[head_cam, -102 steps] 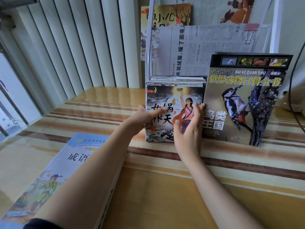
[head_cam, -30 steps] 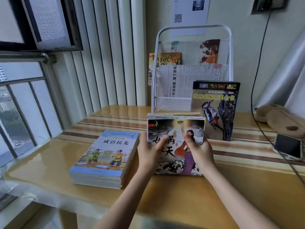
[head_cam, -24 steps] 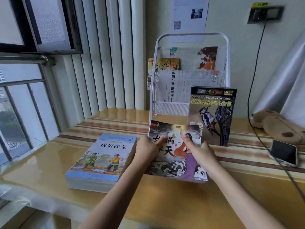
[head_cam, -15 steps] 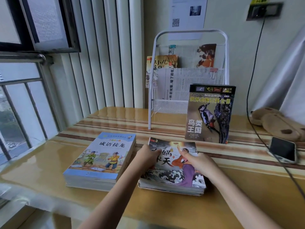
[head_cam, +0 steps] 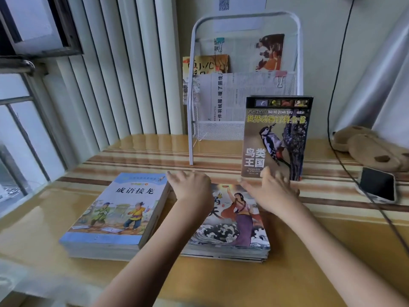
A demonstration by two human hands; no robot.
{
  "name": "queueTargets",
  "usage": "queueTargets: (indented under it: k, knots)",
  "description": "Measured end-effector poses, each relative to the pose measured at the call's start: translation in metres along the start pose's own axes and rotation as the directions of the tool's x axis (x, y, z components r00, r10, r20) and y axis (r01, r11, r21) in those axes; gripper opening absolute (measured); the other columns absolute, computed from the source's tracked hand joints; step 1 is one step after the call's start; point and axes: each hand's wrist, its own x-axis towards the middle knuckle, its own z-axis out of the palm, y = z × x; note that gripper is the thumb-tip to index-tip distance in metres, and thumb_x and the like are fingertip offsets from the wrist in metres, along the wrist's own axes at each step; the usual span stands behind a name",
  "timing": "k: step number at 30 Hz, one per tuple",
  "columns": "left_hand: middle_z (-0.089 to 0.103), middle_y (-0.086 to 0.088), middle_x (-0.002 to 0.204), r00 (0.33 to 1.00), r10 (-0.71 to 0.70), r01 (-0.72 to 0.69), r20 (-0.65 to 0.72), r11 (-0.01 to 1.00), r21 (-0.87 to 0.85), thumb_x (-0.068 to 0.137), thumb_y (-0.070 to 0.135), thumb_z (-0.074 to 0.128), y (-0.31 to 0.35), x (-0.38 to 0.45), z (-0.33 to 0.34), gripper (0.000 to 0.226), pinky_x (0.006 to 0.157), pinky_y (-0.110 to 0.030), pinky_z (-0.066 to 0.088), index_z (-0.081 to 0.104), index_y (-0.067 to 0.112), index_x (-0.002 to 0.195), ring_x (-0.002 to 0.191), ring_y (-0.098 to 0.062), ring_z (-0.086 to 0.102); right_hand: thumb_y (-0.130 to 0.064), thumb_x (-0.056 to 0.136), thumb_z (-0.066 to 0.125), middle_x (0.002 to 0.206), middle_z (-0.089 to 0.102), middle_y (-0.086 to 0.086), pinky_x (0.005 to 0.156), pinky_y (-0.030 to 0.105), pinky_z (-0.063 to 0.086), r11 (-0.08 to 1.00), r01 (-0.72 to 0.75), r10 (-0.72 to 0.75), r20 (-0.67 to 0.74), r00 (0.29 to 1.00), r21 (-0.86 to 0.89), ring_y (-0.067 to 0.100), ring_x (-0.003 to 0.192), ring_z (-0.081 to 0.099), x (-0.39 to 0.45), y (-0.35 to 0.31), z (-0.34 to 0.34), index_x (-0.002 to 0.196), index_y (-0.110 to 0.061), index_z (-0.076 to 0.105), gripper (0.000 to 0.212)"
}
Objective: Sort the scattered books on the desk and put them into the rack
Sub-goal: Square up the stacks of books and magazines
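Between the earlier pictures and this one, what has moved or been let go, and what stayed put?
The picture-book stack, held upright against the rack earlier, has been tipped toward the person and now lies flat on the desk. The left hand and right hand have let go and hover open above its far edge. The bird book still stands upright; the blue book stack and phone are unmoved.

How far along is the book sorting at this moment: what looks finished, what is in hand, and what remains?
Done: the desk's books sit in groups, a blue-covered stack, a stack of thin picture books and upright bird books. In hand: nothing gripped; the left hand and right hand hover open over the thin stack's far edge. Left: all three groups stand outside the white rack, which holds only papers.
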Motion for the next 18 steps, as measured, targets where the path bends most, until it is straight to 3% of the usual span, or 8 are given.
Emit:
queueTargets:
  k: [3, 5, 7, 9, 11, 15, 18]
  knots:
    - [0.047, -0.017, 0.139, 0.987, 0.142, -0.156, -0.071, 0.950, -0.270, 0.093, 0.040, 0.054, 0.013, 0.029, -0.003, 0.068, 0.115, -0.054, 0.020, 0.029, 0.000, 0.142, 0.132, -0.037, 0.038, -0.067, 0.086, 0.035, 0.132, 0.041, 0.014, 0.091, 0.045, 0.040, 0.954, -0.015, 0.102, -0.278, 0.955, 0.299, 0.032, 0.117, 0.041, 0.030, 0.030, -0.005, 0.127, -0.015, 0.034, 0.066]
    - [0.037, -0.024, 0.146, 0.973, 0.213, -0.229, -0.089, 0.842, -0.489, 0.092, 0.040, 0.056, 0.031, 0.055, -0.007, 0.090, 0.115, -0.046, 0.027, 0.002, -0.004, 0.149, 0.134, -0.037, 0.035, -0.055, 0.089, 0.045, 0.132, 0.041, 0.018, 0.090, 0.043, 0.040, 0.902, -0.019, 0.209, -0.396, 0.894, 0.431, 0.034, 0.116, 0.041, 0.052, 0.050, -0.005, 0.129, -0.009, 0.035, 0.062]
    - [0.034, -0.025, 0.148, 0.977, 0.202, -0.196, -0.071, 0.711, -0.675, 0.090, 0.038, 0.061, 0.051, 0.084, -0.009, 0.100, 0.108, -0.036, 0.036, -0.009, -0.005, 0.147, 0.132, -0.035, 0.039, -0.048, 0.090, 0.051, 0.140, 0.036, 0.020, 0.096, 0.044, 0.037, 0.830, -0.045, 0.317, -0.404, 0.858, 0.556, 0.036, 0.125, 0.036, 0.074, 0.065, -0.003, 0.136, -0.003, 0.030, 0.068]
    - [0.050, -0.020, 0.132, 0.988, 0.156, -0.092, -0.006, 0.555, -0.827, 0.086, 0.038, 0.067, 0.069, 0.111, -0.005, 0.091, 0.083, -0.026, 0.048, 0.013, -0.006, 0.145, 0.107, -0.026, 0.056, -0.048, 0.089, 0.053, 0.145, 0.033, 0.019, 0.100, 0.041, 0.036, 0.732, -0.059, 0.373, -0.326, 0.869, 0.679, 0.034, 0.130, 0.035, 0.094, 0.074, 0.004, 0.142, -0.002, 0.023, 0.076]
    - [0.057, -0.013, 0.112, 0.987, 0.153, -0.024, 0.044, 0.414, -0.910, 0.081, 0.038, 0.072, 0.085, 0.135, 0.004, 0.074, 0.066, -0.022, 0.049, 0.033, -0.003, 0.129, 0.084, -0.014, 0.057, -0.048, 0.089, 0.055, 0.139, 0.040, 0.020, 0.086, 0.033, 0.039, 0.647, -0.041, 0.381, -0.275, 0.883, 0.762, 0.034, 0.123, 0.044, 0.109, 0.076, 0.014, 0.140, -0.001, 0.026, 0.075]
    - [0.064, -0.019, 0.112, 0.967, 0.244, 0.016, 0.073, 0.230, -0.973, 0.071, 0.034, 0.082, 0.110, 0.169, 0.020, 0.068, 0.088, -0.043, 0.055, 0.048, -0.003, 0.118, 0.098, -0.029, 0.066, -0.052, 0.084, 0.059, 0.122, 0.049, 0.015, 0.076, 0.028, 0.039, 0.564, 0.000, 0.418, -0.285, 0.863, 0.826, 0.028, 0.104, 0.051, 0.137, 0.082, 0.028, 0.126, -0.004, 0.040, 0.067]
    - [0.069, -0.013, 0.098, 0.944, 0.326, 0.019, 0.056, 0.115, -0.993, 0.072, 0.031, 0.081, 0.118, 0.185, 0.027, 0.048, 0.079, -0.035, 0.057, 0.061, 0.003, 0.106, 0.084, -0.024, 0.069, -0.054, 0.081, 0.061, 0.109, 0.056, 0.006, 0.056, 0.020, 0.036, 0.503, 0.011, 0.414, -0.252, 0.875, 0.864, 0.019, 0.087, 0.052, 0.151, 0.089, 0.030, 0.108, -0.014, 0.046, 0.051]
